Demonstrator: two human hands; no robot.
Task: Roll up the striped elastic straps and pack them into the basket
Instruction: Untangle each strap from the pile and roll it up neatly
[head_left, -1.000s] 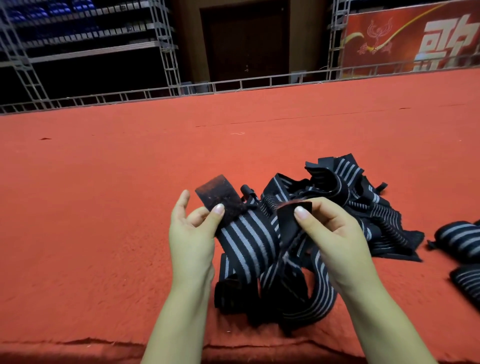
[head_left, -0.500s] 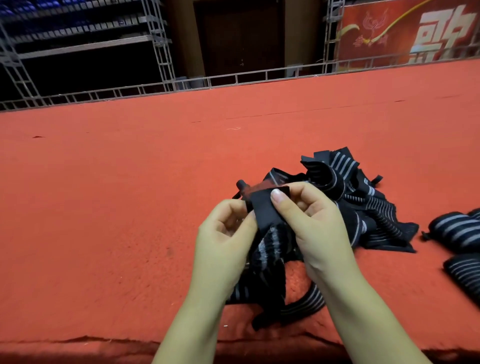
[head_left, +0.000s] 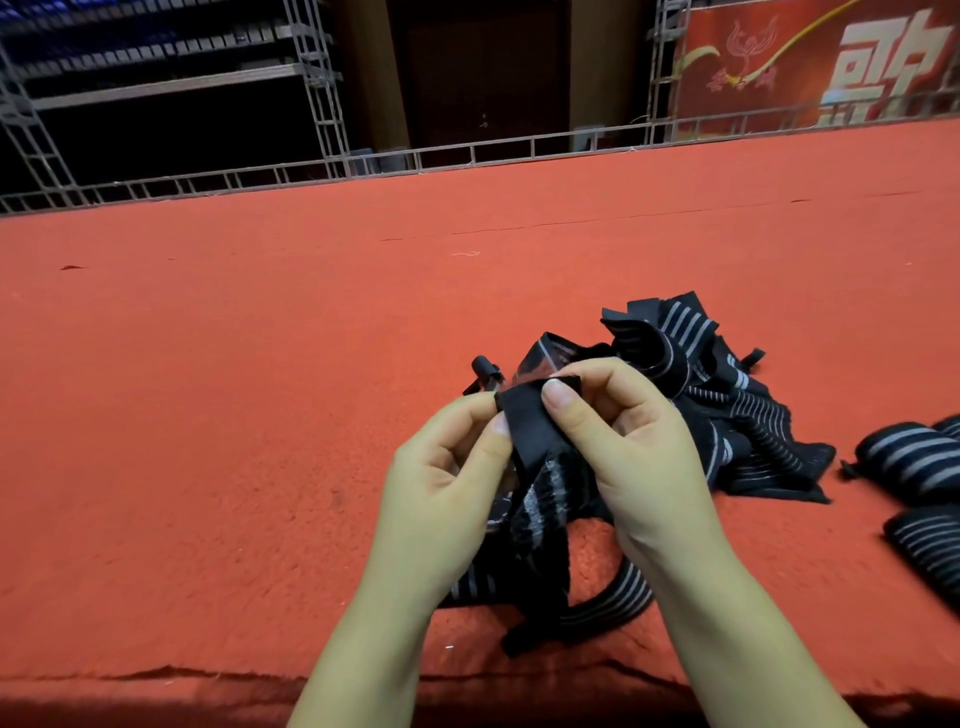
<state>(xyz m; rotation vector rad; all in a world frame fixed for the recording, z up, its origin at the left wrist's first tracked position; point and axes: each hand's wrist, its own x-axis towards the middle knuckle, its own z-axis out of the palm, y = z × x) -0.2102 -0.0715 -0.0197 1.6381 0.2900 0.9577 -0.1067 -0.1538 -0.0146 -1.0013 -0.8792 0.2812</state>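
A black elastic strap with grey stripes hangs between both hands, its loose length trailing down to the red carpet. My left hand pinches the strap's plain black end from the left. My right hand pinches the same end from the right, thumb on top. Behind the hands lies a tangled pile of unrolled striped straps. Two rolled straps lie at the right edge. No basket is in view.
The red carpeted surface stretches wide to the left and back. Its front edge runs just below my forearms. A metal truss railing borders the far side, with a red banner beyond.
My hands came together from holding the strap spread apart; both now pinch its black end, folded over. The strap has bunched up beneath them.
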